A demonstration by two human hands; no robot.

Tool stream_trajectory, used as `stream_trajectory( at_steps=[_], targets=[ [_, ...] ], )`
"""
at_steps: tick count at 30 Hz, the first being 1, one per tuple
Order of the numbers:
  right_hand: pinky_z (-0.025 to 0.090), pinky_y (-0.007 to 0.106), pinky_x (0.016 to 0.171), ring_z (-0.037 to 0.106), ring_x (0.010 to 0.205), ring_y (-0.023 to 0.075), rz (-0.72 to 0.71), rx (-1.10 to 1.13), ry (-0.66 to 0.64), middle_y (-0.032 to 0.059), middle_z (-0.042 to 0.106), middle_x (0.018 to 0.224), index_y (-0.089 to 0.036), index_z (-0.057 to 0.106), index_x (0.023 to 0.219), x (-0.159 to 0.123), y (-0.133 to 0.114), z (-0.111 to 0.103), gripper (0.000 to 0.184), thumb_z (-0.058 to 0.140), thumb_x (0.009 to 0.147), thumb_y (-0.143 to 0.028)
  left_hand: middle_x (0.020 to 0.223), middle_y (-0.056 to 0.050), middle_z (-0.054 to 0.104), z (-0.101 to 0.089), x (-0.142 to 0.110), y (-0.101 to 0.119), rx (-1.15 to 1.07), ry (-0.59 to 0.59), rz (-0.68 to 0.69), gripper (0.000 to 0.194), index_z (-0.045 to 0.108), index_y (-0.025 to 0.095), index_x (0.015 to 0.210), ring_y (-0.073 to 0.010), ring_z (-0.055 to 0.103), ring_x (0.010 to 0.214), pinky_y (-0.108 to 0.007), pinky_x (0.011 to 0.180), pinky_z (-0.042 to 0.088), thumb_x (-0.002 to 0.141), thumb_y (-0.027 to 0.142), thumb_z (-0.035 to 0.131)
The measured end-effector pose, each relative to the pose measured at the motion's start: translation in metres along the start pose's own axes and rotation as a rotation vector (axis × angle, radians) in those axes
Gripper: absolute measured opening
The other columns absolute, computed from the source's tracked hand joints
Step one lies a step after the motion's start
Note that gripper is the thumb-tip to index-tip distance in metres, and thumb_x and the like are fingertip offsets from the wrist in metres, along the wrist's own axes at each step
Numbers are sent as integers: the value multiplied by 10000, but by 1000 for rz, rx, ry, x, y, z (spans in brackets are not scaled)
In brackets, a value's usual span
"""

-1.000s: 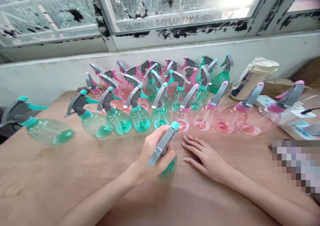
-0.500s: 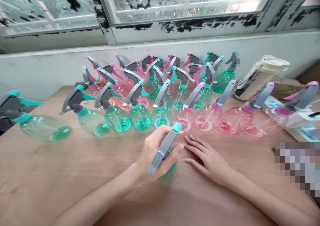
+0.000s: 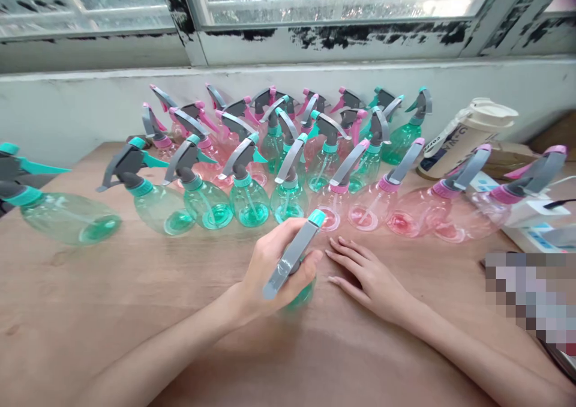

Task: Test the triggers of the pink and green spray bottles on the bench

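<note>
My left hand (image 3: 274, 269) is wrapped round the neck of a teal spray bottle (image 3: 299, 293) that stands on the wooden table (image 3: 135, 311); its grey trigger head (image 3: 292, 254) with a teal nozzle points up and away. Just to its right, my right hand (image 3: 366, 275) lies flat on the table with the fingers stretched out, holding nothing. Beyond both hands stands a front row of teal bottles (image 3: 247, 200) on the left and pink bottles (image 3: 375, 206) on the right.
Several more pink and teal spray bottles (image 3: 315, 125) crowd the back by the white wall under the window. A lone teal bottle (image 3: 58, 215) sits far left. A white lidded cup (image 3: 468, 134) and a white device (image 3: 540, 221) stand at the right.
The view has tilted down a little, so the bottles sit higher in frame. Both hands stay where they were, the left still gripping the teal bottle.
</note>
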State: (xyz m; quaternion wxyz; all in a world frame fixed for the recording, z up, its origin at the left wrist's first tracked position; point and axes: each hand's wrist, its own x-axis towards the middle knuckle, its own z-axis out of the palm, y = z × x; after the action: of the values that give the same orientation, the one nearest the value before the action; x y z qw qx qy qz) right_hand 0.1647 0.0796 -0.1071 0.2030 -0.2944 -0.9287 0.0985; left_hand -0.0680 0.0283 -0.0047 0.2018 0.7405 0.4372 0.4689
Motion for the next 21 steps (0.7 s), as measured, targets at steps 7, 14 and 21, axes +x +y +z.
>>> stream_trajectory(
  at_steps=[7,14,21],
  targets=[
    [438,558,1109,434,1403,312,-1,-8,1,128,520,1480,-162,538,1383,1,-1,0,451,503,986,-371,920,-77,623,1,-1,1,-58,-17,-53,298,588,127,1171,-185,607,825,-360,855,546,919,283,557],
    [441,562,1103,438,1400,315,0,7,5,134,528,1473,-165,547,1373,1,0,0,445,518,978,-368,942,-91,619,2,-2,-2,-79,-16,-87,328,590,121,1184,-208,608,861,-398,859,559,918,311,552],
    [441,550,1107,448,1393,304,11,16,-3,116,530,1475,-178,548,1366,1,1,0,433,514,981,-373,966,-89,621,2,-2,0,-69,-23,-90,325,594,128,1174,-203,612,883,-368,847,552,934,344,556]
  ],
)
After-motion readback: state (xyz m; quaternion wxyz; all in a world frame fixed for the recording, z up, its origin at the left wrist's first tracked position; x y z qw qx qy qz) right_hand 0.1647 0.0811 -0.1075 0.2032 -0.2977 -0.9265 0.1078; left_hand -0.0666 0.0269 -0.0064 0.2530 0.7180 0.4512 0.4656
